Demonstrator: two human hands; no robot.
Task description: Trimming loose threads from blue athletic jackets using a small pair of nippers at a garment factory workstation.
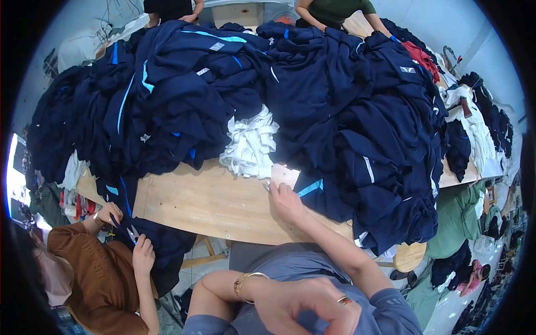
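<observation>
The central pale card (284, 173), probably light, best edge-pinched, is touched by the right hand (288, 205); left hand (296, 302) is curled, both grips unclear

The person's short-sleeved shirt (371, 293) is grey-blue, the bracelet (238, 286) and ring (344, 300) gold

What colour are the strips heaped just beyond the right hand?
The strips are white; best seen in head view.

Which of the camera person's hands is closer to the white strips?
Right. The right hand is just this side of the white strips; the left hand is raised farther back.
</observation>
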